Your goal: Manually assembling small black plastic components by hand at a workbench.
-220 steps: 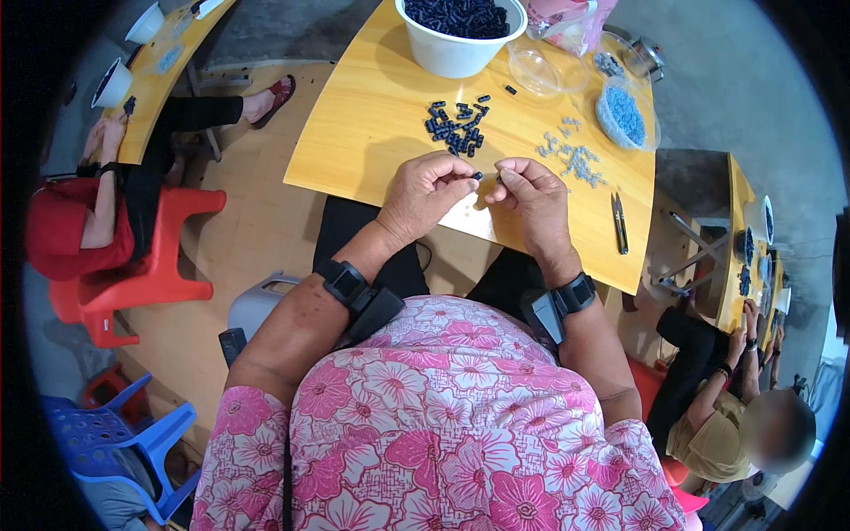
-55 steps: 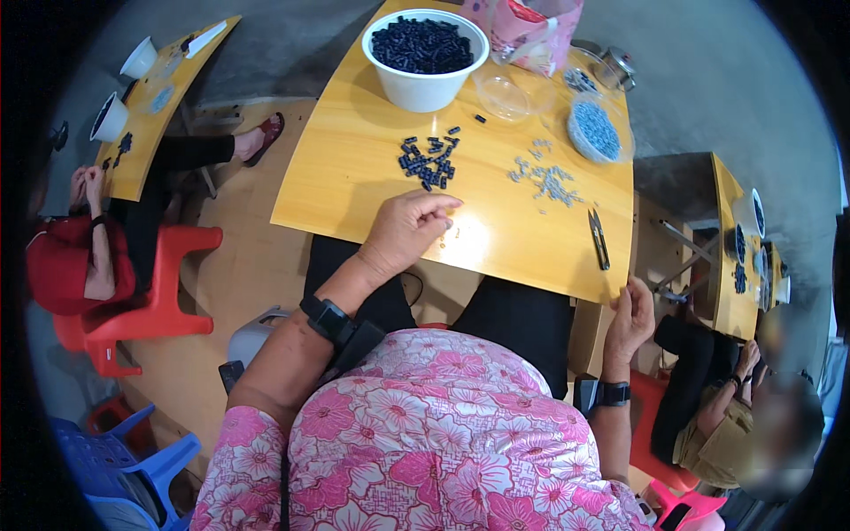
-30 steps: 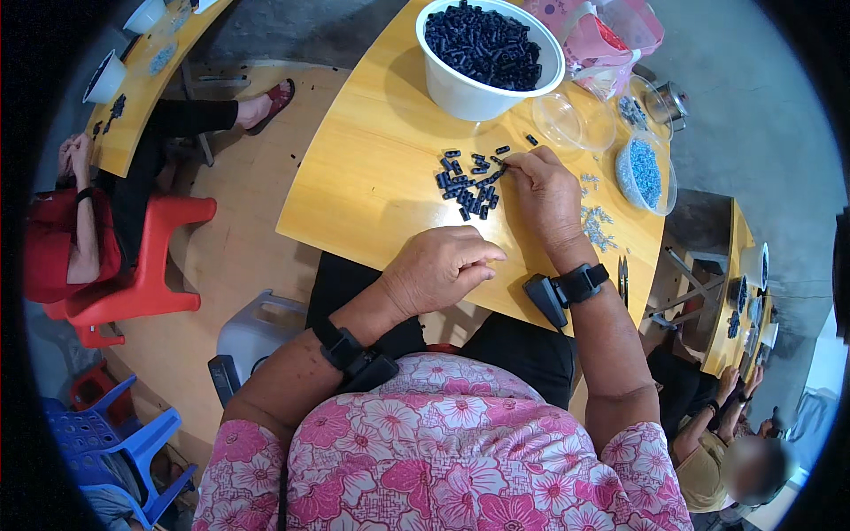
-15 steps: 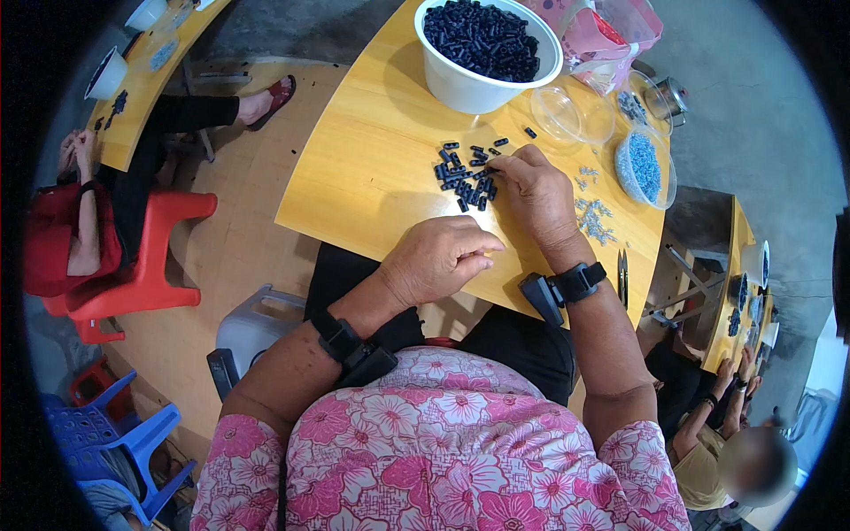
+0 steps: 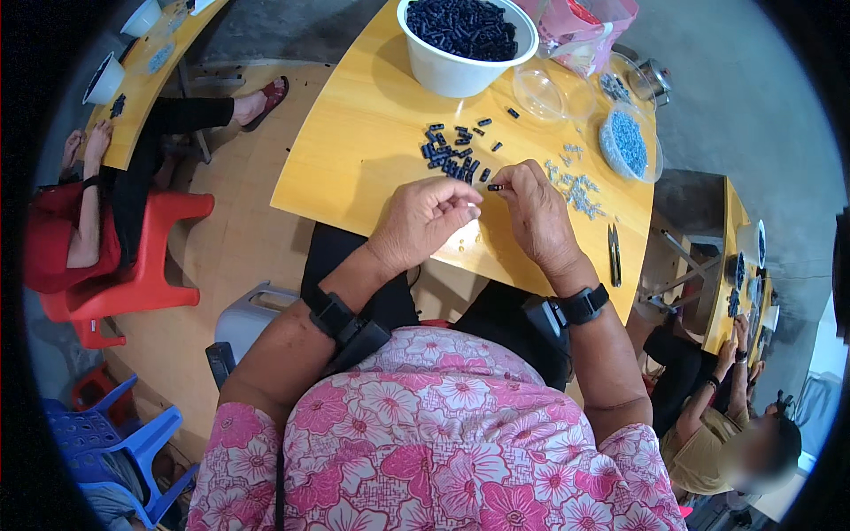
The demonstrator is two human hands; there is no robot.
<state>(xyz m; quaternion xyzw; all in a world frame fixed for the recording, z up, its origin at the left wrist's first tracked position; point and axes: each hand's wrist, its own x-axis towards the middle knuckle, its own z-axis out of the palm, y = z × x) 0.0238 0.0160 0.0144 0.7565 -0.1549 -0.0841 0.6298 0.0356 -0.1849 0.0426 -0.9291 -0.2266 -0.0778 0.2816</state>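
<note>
- black piece (image 5: 495,187): pinched above the worktop (image 5: 345,159), in the gap between both hands, lying roughly crosswise along its long axis, with free end aimed left
- at far left: person in red (image 5: 75,234), seated by a second worktop (image 5: 137,133), well apart from the work in hand
- moving right: left hand (image 5: 412,221), raised near the close edge, with fingers curled in and thumb brought up against them; cannot tell whether anything small sits inside this grip
- beyond the left hand: loose black pieces (image 5: 452,165) clustered on the worktop, with a few scattered to the right; farther back, white bowl (image 5: 452,78) heaped with similar dark pieces
- in the middle: black piece just to the right of the left fingertips and slightly farther from the body, seemingly apart from them
- next: right hand (image 5: 536,212), with grip closed on the black piece between thumb and fingers; clearly the nearer hand, being in contact, with the black piece poking out leftward from the tips toward the left hand
- right of the right hand: small grey-blue bits (image 5: 581,192) spread in a loose patch; then dark snips (image 5: 614,255) lying lengthwise toward the body, and, farther back, clear tub (image 5: 609,157) filled with blue bits
</note>
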